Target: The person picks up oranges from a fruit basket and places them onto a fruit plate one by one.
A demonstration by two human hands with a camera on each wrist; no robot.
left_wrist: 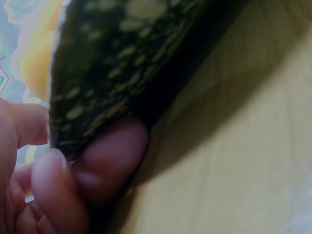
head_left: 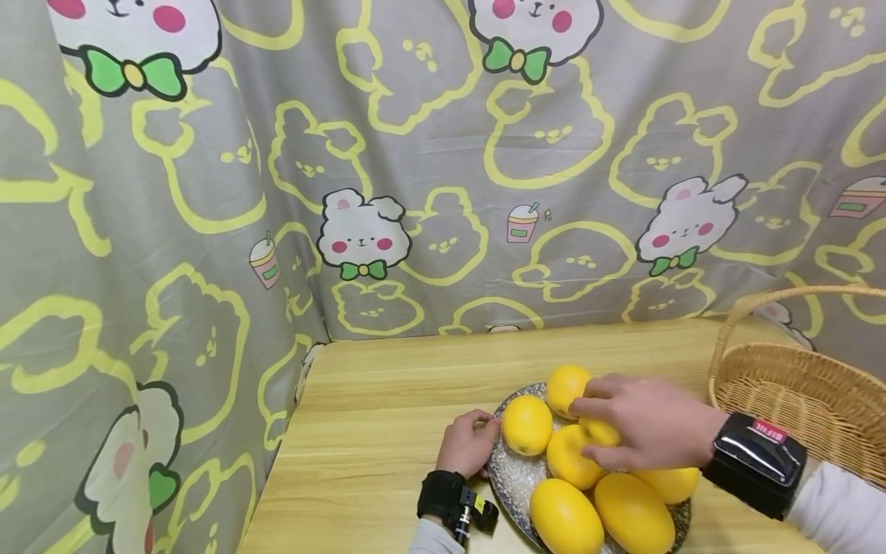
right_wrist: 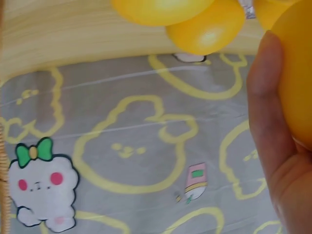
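Fruit: a smooth, glossy yellow lemon (head_left: 599,432) is gripped on top of the pile by the right hand (head_left: 644,423), its fingers curled round it.
Pile: six more yellow fruits (head_left: 527,424) are heaped on a speckled dark plate (head_left: 511,481), which is set on the wooden table (head_left: 388,400) near its front edge.
Left hand: the plate's left rim is pinched by the left hand (head_left: 469,444), thumb above and fingers beneath.
Basket: a wicker basket (head_left: 810,392) is placed just right of the plate.
Hidden: the held lemon is largely covered by fingers; the plate's near edge and the basket are cut off by the frame.
Blurred: in the left wrist view only the plate's underside (left_wrist: 112,68) and fingertips (left_wrist: 109,158) are made out.
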